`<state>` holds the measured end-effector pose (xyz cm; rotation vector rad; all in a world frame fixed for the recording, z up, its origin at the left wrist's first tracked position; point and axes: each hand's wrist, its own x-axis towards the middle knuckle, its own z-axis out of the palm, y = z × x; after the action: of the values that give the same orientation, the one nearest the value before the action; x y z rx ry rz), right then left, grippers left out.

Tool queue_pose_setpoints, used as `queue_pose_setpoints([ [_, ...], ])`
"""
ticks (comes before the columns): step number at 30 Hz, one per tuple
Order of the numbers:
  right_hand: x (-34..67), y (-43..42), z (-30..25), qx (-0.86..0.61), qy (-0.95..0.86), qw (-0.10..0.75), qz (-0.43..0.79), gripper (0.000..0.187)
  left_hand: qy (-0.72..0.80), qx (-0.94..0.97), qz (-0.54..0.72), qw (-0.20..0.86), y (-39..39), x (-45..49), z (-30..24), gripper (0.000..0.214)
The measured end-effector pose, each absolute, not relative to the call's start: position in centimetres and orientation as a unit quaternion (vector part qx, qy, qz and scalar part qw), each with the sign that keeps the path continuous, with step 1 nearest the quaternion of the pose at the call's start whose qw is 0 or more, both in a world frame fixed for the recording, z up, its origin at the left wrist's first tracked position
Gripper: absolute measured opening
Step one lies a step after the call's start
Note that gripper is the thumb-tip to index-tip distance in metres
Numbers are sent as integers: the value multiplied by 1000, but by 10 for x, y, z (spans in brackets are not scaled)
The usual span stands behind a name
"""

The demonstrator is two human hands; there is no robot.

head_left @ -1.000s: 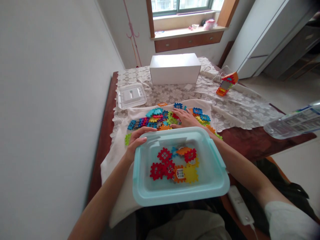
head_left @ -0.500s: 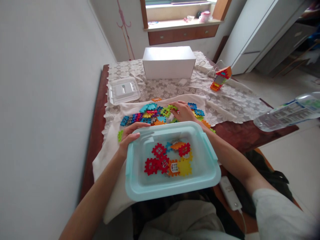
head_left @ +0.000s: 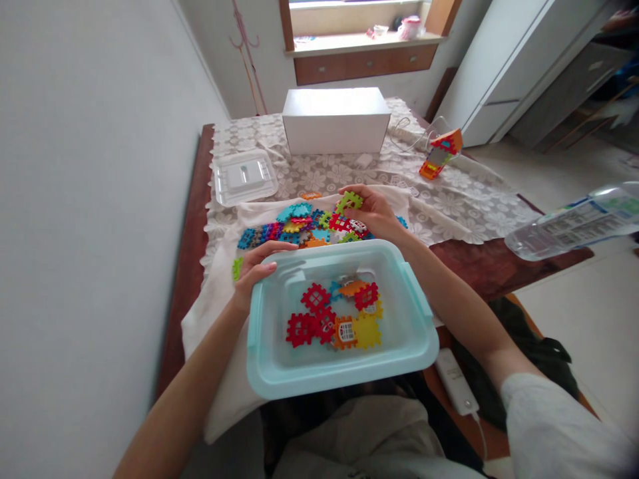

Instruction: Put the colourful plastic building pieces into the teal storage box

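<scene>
My left hand (head_left: 260, 267) grips the far left corner of a light-blue plastic bin (head_left: 344, 384), thumb over the rim and fingers along the outside. Inside the bin lie several notched plastic building tiles, among them a red tile (head_left: 301, 329), an orange one with a white window (head_left: 344, 332) and a yellow one (head_left: 368, 330). Beyond the bin, my right hand (head_left: 372, 211) pinches a lime-green building tile (head_left: 349, 201) above a heap of mixed-colour tiles (head_left: 291, 226) on a white cloth. The bin's far edge hides part of the heap.
A clear lid (head_left: 245, 177) lies at the table's left, and a white box (head_left: 336, 123) stands at the back. At the right are a small house built of tiles (head_left: 440, 154) and a clear plastic bottle (head_left: 574, 223). A white power bank (head_left: 456, 381) sits beside my lap.
My right hand has risen from the heap with the lime-green tile, uncovering red and white pieces beneath. My left hand keeps its hold on the bin, whose contents look the same.
</scene>
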<state>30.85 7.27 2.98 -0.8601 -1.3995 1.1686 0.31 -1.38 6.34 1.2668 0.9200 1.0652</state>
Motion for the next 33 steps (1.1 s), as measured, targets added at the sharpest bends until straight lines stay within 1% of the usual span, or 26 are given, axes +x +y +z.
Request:
queue_pose_setpoints([
  [3, 309, 71, 34, -346, -549, 523, 552, 59, 389, 549, 456, 582, -13, 2, 61, 37],
  [5, 310, 69, 36, -335, -538, 525, 568, 58, 385, 552, 452, 586, -12, 1, 60, 38],
  [9, 314, 63, 44, -310, -549, 564, 533, 53, 384, 550, 445, 593, -12, 2, 62, 36],
  [12, 317, 56, 54, -286, -551, 598, 507, 56, 385, 549, 443, 595, -13, 3, 65, 37],
  [14, 320, 49, 61, -264, -552, 609, 504, 56, 392, 547, 446, 590, -13, 3, 66, 35],
  [15, 321, 46, 64, -251, -559, 606, 507, 53, 397, 548, 447, 585, -14, 3, 66, 34],
  [17, 322, 39, 68, -222, -588, 569, 530, 46, 399, 554, 453, 574, -13, 4, 65, 35],
  [20, 322, 31, 73, -174, -643, 460, 587, 41, 389, 550, 451, 586, -11, 3, 62, 38],
  [21, 321, 30, 74, -165, -652, 437, 598, 42, 387, 545, 449, 594, -11, 3, 62, 39],
  [23, 317, 32, 72, -167, -652, 433, 599, 46, 388, 539, 444, 602, -10, 3, 61, 40],
  [25, 312, 39, 65, -213, -656, 455, 563, 49, 389, 542, 445, 597, -10, 2, 61, 40],
  [27, 309, 50, 52, -293, -693, 453, 479, 49, 391, 547, 443, 593, -10, 2, 62, 40],
  [28, 308, 56, 43, -335, -720, 438, 421, 48, 392, 547, 444, 592, -11, 3, 62, 40],
  [30, 309, 66, 22, -397, -777, 387, 298, 53, 392, 545, 448, 590, -11, 3, 63, 39],
  [31, 309, 69, 13, -419, -800, 349, 251, 61, 392, 544, 450, 590, -11, 3, 64, 39],
  [32, 310, 71, 4, -439, -816, 307, 219, 68, 391, 542, 451, 591, -11, 4, 64, 38],
  [33, 310, 72, -2, -449, -829, 268, 199, 71, 391, 540, 452, 592, -11, 4, 64, 38],
])
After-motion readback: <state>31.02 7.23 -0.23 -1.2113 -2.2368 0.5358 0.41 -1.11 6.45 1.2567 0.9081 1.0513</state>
